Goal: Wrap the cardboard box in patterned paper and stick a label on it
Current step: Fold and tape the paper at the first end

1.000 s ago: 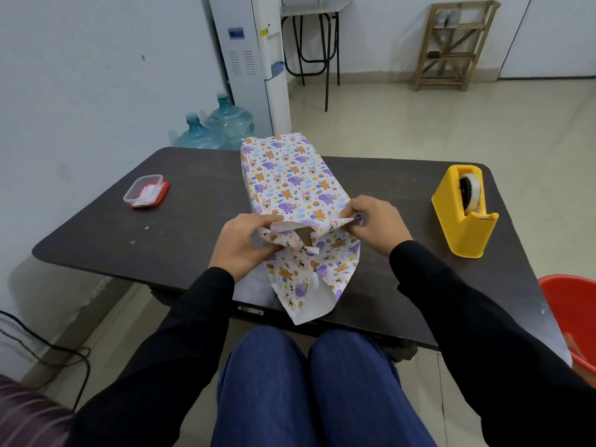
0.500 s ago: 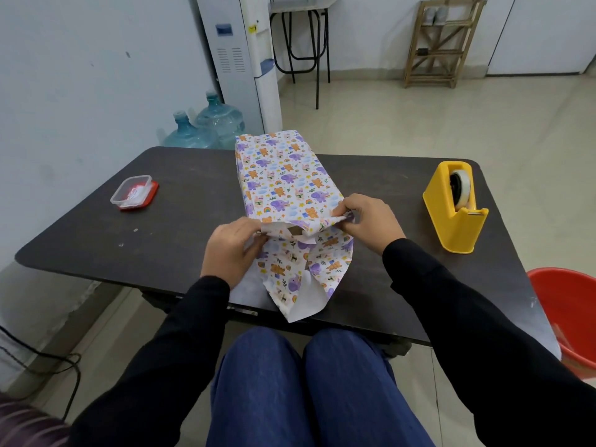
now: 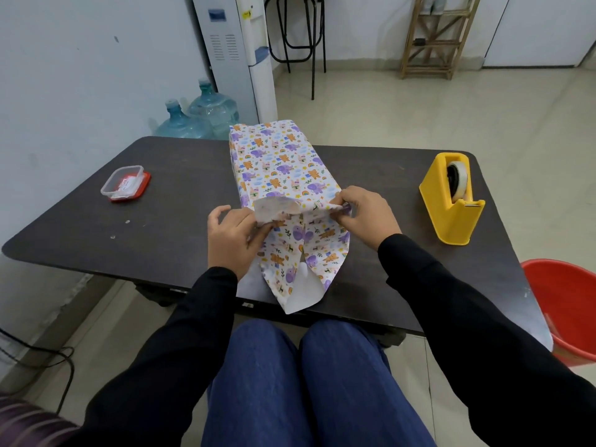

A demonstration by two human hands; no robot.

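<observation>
A long box lies lengthwise down the middle of the dark brown, round-cornered worktop (image 3: pixel 180 221), its far end pointing away from the person. It is covered by white wrapping paper printed with purple elephants, orange bears and rainbows (image 3: pixel 277 162), so none of the cardboard shows. At the near end the paper is not yet closed. A white-backed flap stands up across the opening, and a long pointed tongue of paper lies flat on the worktop, reaching the near edge above the person's knees.

The right hand (image 3: pixel 364 214) has its grip clamped on the paper at the right corner of the open end, with the thumb and fingers pinching a creased fold. The left hand (image 3: pixel 230 237) is at the left corner. Its fingers reach in under the raised flap and its thumb is lifted clear. From this angle I cannot tell whether that grip is closed on the paper or only pressing it.

A yellow plastic tape dispenser with a roll of tape (image 3: pixel 451 201) stands well to the right. A small clear plastic tub on a red lid (image 3: pixel 125 183) sits well to the left — both apart from the box. A red plastic bucket (image 3: pixel 567 304) stands on the floor just past the worktop's right end.
</observation>
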